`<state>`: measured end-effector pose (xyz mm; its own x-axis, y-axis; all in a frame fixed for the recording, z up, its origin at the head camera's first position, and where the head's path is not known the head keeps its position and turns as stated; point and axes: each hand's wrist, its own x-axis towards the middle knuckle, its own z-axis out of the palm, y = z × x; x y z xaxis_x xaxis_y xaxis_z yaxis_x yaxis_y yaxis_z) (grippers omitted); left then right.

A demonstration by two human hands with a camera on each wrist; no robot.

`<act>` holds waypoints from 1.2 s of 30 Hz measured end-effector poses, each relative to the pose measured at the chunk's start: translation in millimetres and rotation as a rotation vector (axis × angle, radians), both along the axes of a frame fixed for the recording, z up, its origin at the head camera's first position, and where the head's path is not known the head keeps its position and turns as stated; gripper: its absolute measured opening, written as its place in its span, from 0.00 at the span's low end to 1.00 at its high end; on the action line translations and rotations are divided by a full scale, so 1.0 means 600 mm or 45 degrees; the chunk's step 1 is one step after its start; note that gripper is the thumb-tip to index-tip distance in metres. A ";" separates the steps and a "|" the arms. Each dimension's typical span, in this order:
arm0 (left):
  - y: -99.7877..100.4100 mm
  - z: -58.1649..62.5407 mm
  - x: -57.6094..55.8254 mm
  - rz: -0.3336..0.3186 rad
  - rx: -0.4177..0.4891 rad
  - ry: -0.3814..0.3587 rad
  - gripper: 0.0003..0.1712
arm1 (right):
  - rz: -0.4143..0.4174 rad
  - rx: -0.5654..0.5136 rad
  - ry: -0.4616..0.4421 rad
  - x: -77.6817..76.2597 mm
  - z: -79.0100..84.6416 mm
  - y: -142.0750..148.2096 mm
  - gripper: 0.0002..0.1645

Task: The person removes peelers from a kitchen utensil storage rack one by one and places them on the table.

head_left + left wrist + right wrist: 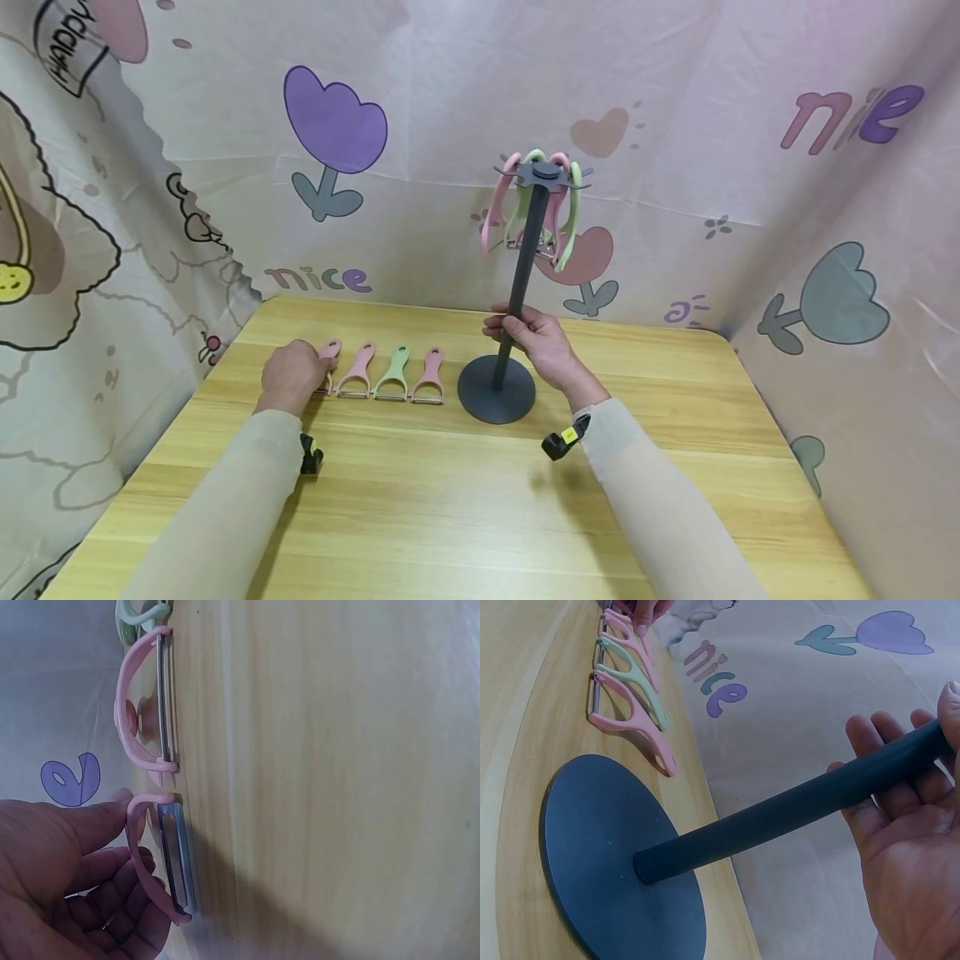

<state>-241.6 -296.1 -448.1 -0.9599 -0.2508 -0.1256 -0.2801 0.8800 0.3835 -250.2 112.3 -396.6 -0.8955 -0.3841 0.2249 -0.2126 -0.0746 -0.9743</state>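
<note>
At the left end of a row of Y-shaped peelers, my left hand pinches a pink peeler between thumb and curled fingers. Its metal blade faces the table, and the hand covers much of its handle. Right beside it lie another pink peeler, a green peeler and one more pink peeler. My right hand holds the dark pole of a stand by its lower half. Pink and green peelers hang from hooks around the stand's top.
The stand's round base sits on the wooden table, just right of the peeler row. A printed cloth with flowers and lettering hangs behind the table and along both sides. Each wrist carries a small black camera.
</note>
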 end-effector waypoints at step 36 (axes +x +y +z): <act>0.005 0.008 0.004 -0.032 -0.002 0.012 0.25 | -0.002 0.011 -0.023 0.001 0.004 0.003 0.22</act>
<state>-239.2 -293.3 -443.4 -0.9670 -0.2266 -0.1166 -0.2543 0.8872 0.3849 -249.8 114.4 -394.2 -0.9002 -0.3843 0.2049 -0.1948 -0.0655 -0.9787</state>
